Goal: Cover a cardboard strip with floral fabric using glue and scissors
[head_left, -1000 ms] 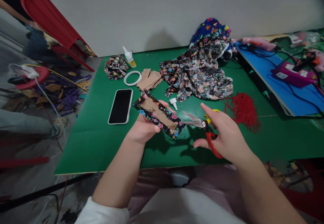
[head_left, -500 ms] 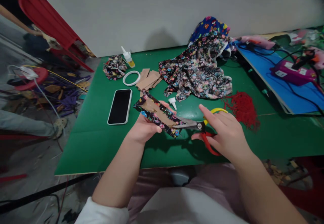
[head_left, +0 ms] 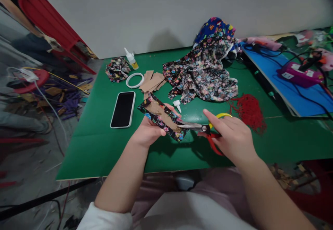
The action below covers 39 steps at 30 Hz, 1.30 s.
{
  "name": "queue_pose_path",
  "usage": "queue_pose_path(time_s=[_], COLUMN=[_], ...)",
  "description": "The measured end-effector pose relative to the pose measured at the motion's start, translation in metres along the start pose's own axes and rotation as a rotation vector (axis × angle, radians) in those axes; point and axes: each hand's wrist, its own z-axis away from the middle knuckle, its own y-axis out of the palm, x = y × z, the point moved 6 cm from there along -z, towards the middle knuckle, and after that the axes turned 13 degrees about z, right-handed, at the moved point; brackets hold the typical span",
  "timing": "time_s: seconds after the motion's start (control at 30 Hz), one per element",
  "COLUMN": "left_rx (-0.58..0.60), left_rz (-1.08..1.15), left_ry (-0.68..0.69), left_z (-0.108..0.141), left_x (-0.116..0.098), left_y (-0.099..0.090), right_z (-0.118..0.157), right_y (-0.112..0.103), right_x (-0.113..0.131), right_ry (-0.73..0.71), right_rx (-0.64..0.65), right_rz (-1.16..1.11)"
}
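Note:
My left hand grips a cardboard strip whose edges are wrapped in black floral cloth. My right hand holds scissors with one yellow and one red handle, its index finger stretched along them. The blades lie at the right end of the strip, over the cloth, and are nearly closed. A small white nozzle cap lies just beyond the strip. Farther back are brown cardboard pieces and a large crumpled floral cloth.
On the green table are a phone, a white ring, a glue bottle, a cloth scrap, red threads, and a blue board with a purple device. A person stands beside a red chair.
The scissors' handles have come closer together and the blades have narrowed as my right hand closed. The person's hand at the far left has moved slightly right and down.

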Motion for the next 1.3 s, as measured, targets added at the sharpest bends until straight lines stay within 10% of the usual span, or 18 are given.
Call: queue_pose_path(time_s=[0.57,0.83,1.3], left_rx=[0.138,0.262,0.297], left_rz=[0.107,0.156,0.292], left_ry=[-0.164,-0.45,-0.466], left_z=[0.003,0.014,0.006], left_x=[0.008,0.021,0.024], left_y=[0.013,0.024,0.02], right_z=[-0.003,-0.004,-0.003], right_y=[-0.008,0.002,0.003], right_x=[-0.02,-0.023,-0.024], right_ry=[0.294,0.228,0.087], right_rx=[-0.116,-0.066,-0.029], right_rz=[-0.156,-0.161,-0.048])
